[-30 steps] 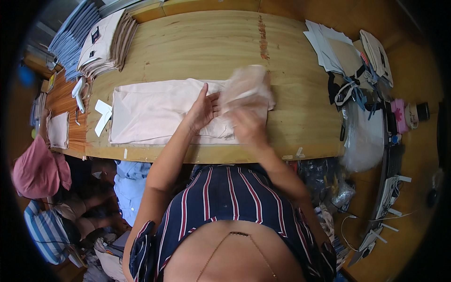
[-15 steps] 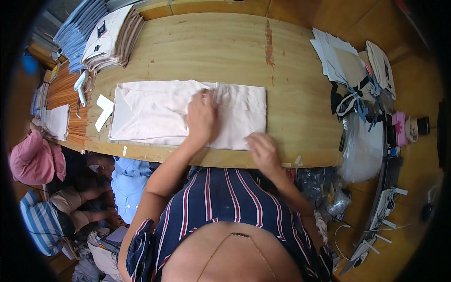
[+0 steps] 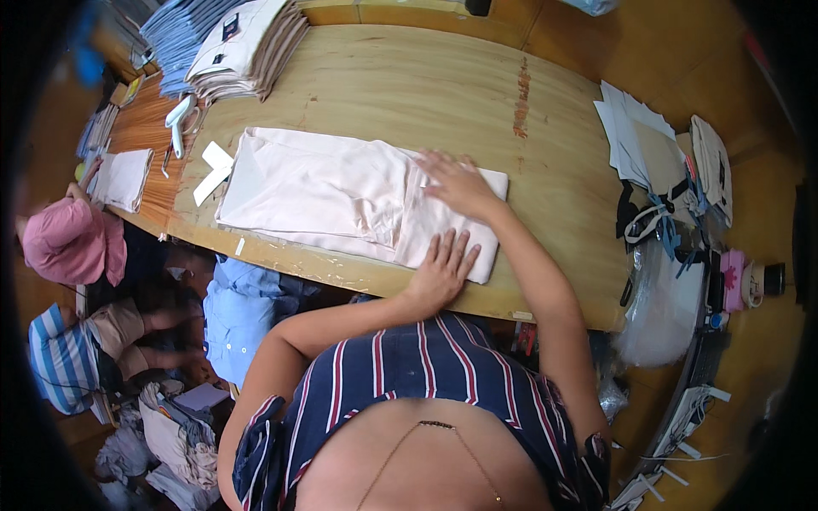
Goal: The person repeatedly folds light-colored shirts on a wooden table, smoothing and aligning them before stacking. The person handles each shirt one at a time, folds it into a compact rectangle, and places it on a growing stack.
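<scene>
A pale pink garment (image 3: pixel 315 183), folded into a long rectangle, lies across the worktable in front of me. Some wrinkles show near its middle, and a greyish patch shows at its left end. My left hand (image 3: pixel 443 266) rests on the near right part of the cloth, palm down with fingers spread. Farther back, my right hand (image 3: pixel 460 181) lies over the far edge of the folded right section, fingers stretched out and slightly blurred. Neither hand grips anything. Beside the garment's left end are crossed white strips (image 3: pixel 213 173).
Stacks of cream garments (image 3: pixel 243 55) and blue shirts (image 3: pixel 183 38) stand at the back left, near a pale handheld tool (image 3: pixel 177 123). White sheets (image 3: pixel 626 128) and clear plastic bags (image 3: pixel 665 315) lie at right. A person in pink (image 3: pixel 72 238) sits at left.
My left hand has moved right and toward me, now flat on the cloth. My right hand has gone from the near edge to the far edge. The view has shifted and the garment appears slightly rotated.
</scene>
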